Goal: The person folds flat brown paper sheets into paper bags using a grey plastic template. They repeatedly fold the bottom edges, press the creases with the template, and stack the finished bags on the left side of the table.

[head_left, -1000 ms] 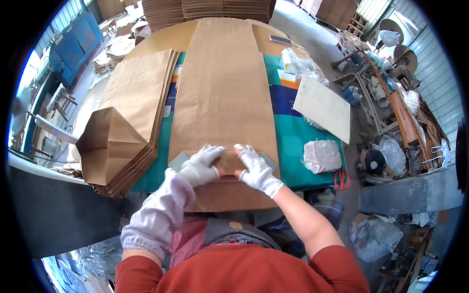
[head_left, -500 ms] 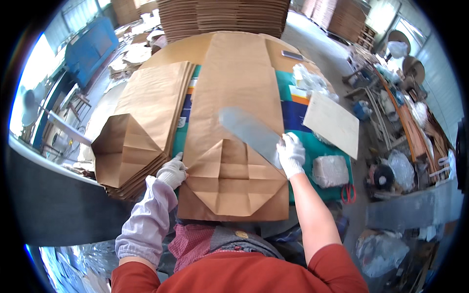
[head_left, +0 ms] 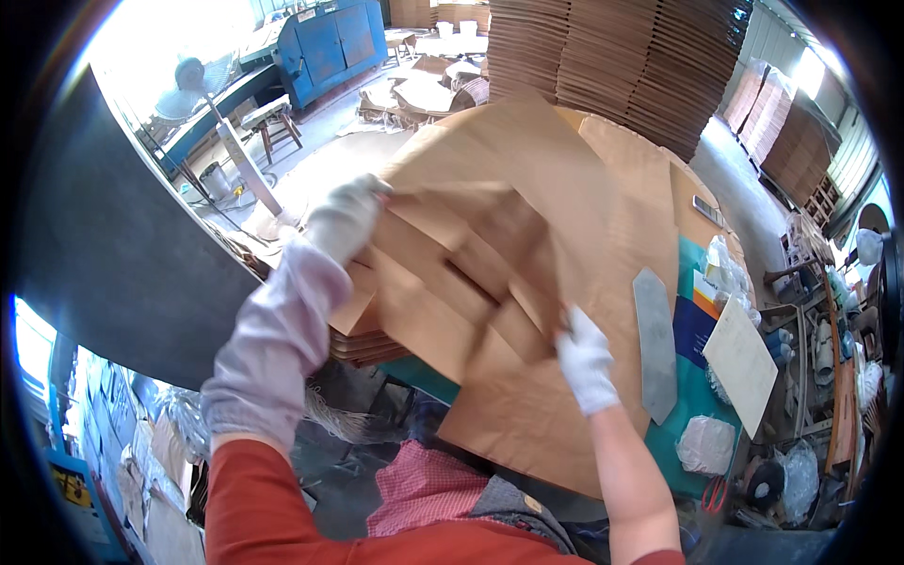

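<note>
A brown kraft paper bag (head_left: 428,268) with a folded bottom is lifted and tilted over the left side of the table, smeared by motion. My left hand (head_left: 347,218), in a white glove, is closed on its far left corner. At the bag's right edge my right hand (head_left: 584,363), also gloved, grips the paper. Under it lies another flat brown paper bag (head_left: 537,438). The edges of a bag stack (head_left: 363,348) show below the lifted one. To the right of my right hand, a flat grey metal blade (head_left: 654,348) lies on the table, untouched.
Right of the blade are a pale board (head_left: 741,363), a plastic-wrapped white bundle (head_left: 705,444), red-handled scissors (head_left: 715,493) and a phone (head_left: 708,211). A tall cardboard stack (head_left: 603,61) stands beyond the table. A fan (head_left: 193,80) and a blue machine (head_left: 330,52) are far left.
My right hand has let go of the metal blade, now lying on the right. Both hands have taken the folded-bottom bag and swung it left. The view has turned left.
</note>
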### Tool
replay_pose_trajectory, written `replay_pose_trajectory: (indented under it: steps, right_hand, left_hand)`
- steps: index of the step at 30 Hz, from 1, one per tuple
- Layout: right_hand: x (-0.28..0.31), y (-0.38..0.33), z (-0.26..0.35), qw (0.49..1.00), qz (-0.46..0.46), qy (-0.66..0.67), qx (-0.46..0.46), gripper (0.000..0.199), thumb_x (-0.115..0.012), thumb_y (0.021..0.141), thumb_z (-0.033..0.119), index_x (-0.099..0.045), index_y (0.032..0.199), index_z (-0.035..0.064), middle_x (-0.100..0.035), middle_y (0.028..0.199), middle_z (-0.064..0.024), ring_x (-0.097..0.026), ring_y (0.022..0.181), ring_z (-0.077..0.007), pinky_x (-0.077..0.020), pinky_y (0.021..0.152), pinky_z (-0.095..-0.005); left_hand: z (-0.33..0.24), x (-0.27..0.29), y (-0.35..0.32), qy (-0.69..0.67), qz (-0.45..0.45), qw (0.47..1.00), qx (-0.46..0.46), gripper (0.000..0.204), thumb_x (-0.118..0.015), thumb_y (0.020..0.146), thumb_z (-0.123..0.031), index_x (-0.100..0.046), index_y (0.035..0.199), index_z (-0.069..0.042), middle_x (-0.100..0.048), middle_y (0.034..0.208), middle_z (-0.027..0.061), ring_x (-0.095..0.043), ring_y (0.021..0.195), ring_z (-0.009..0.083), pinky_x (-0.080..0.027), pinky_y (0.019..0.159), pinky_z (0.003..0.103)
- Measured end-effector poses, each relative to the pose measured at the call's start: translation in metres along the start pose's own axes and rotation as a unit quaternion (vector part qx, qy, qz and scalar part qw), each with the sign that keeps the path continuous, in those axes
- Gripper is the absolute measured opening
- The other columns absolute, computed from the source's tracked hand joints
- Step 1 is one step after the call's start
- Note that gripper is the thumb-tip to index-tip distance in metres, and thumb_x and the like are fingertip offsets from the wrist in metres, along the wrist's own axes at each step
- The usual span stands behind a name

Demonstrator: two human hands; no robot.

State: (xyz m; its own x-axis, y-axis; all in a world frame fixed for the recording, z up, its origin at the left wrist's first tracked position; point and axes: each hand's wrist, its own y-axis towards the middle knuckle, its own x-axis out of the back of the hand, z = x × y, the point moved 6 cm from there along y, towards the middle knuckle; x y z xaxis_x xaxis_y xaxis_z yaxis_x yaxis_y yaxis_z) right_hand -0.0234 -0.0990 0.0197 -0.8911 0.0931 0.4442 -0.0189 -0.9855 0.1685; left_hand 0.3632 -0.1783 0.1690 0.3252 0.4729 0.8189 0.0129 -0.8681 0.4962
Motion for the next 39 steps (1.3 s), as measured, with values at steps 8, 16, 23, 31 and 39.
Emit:
replay_pose_trajectory:
  steps: [8, 16, 23, 31, 39]
  right_hand:
    - [-0.187, 0.058, 0.089, 0.947, 0.132, -0.286, 0.071, 0.044, -0.058, 0.095, 0.018, -0.061, 0.139, 0.0209, -0.07, 0.107, -0.0173, -0.071, 0.099, -0.0367, -0.0576, 0.087, -0.0464]
    - [-0.149, 0.003, 0.061, 0.938, 0.121, -0.216, 0.242, 0.045, -0.075, 0.085, 0.03, -0.067, 0.121, 0.0058, -0.062, 0.133, -0.0133, -0.062, 0.119, -0.0343, -0.0511, 0.102, -0.0426]
    - [0.038, -0.1, -0.049, 0.86, 0.121, -0.495, -0.031, 0.066, -0.076, 0.084, 0.047, -0.065, 0.131, 0.0024, -0.05, 0.151, -0.0169, -0.041, 0.144, -0.0324, -0.0275, 0.123, -0.051]
    - [0.164, -0.146, -0.116, 0.885, -0.058, -0.337, -0.314, 0.034, -0.077, 0.087, 0.03, -0.071, 0.113, 0.0092, -0.069, 0.123, -0.0114, -0.069, 0.108, -0.0301, -0.055, 0.092, -0.0412]
    - [0.188, -0.158, -0.176, 0.93, -0.065, -0.204, -0.298, 0.02, -0.067, 0.091, 0.028, -0.074, 0.095, 0.0094, -0.075, 0.094, -0.0134, -0.071, 0.088, -0.0317, -0.0545, 0.077, -0.0426]
  left_hand:
    - [0.29, -0.048, -0.011, 0.125, 0.018, 0.977, 0.173, 0.023, -0.061, 0.099, -0.027, -0.071, 0.107, -0.008, -0.072, 0.099, 0.0201, -0.068, 0.091, 0.0413, -0.054, 0.084, 0.049]
    - [0.336, -0.099, -0.052, 0.333, 0.116, 0.93, 0.11, 0.03, -0.064, 0.098, -0.031, -0.07, 0.116, -0.007, -0.072, 0.11, 0.0165, -0.069, 0.098, 0.0354, -0.055, 0.086, 0.048]
    - [0.075, 0.046, -0.064, -0.106, -0.065, 0.992, -0.01, 0.037, -0.065, 0.094, 0.0, -0.066, 0.131, -0.004, -0.07, 0.127, 0.0138, -0.063, 0.124, 0.0257, -0.051, 0.104, 0.036]
    - [-0.14, -0.133, -0.185, -0.089, 0.221, 0.944, -0.23, 0.047, -0.082, 0.074, -0.015, -0.066, 0.118, -0.011, -0.064, 0.137, 0.0091, -0.056, 0.13, 0.0315, -0.05, 0.101, 0.045]
    - [-0.152, -0.178, -0.201, -0.088, 0.154, 0.955, -0.238, 0.055, -0.082, 0.076, -0.017, -0.065, 0.128, -0.01, -0.061, 0.143, 0.0082, -0.055, 0.129, 0.0349, -0.048, 0.106, 0.046]
